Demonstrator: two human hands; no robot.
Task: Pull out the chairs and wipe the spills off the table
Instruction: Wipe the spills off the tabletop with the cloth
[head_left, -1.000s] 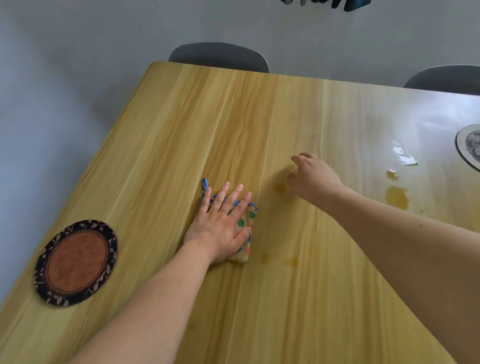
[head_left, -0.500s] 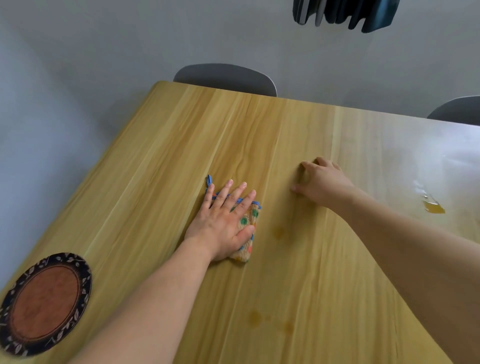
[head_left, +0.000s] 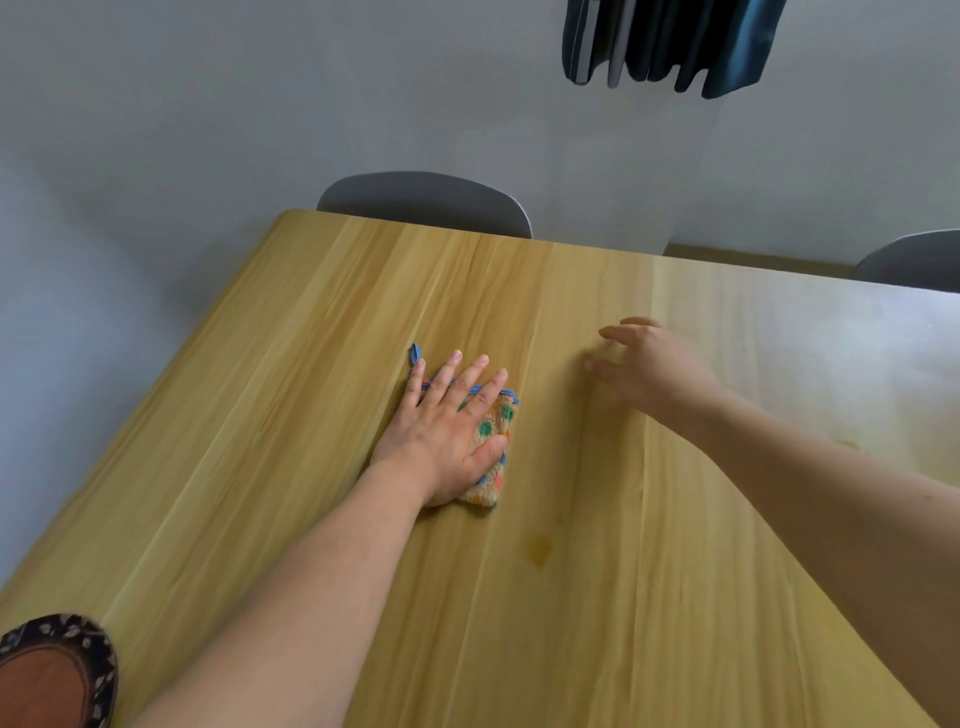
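My left hand (head_left: 445, 431) presses flat, fingers spread, on a folded tan cloth (head_left: 493, 452) with green and orange dots and a blue edge, near the middle of the wooden table (head_left: 270, 441). To its right my right hand (head_left: 649, 366) hovers just over or rests on the tabletop, blurred, fingers loosely extended and holding nothing. A small amber spill (head_left: 540, 548) lies just in front of the cloth. A faint amber spot (head_left: 849, 444) shows beside my right forearm.
A grey chair (head_left: 426, 200) is tucked against the table's far edge, and a second grey chair (head_left: 914, 260) stands at the far right. A round brown mat with a dark patterned rim (head_left: 57, 670) lies at the near left corner. Dark fabric (head_left: 670, 41) hangs above.
The view has tilted up and the table has slid down the frame. My left hand has kept pressing the cloth and pushed it farther from the spill. My right hand's fingers have spread out.
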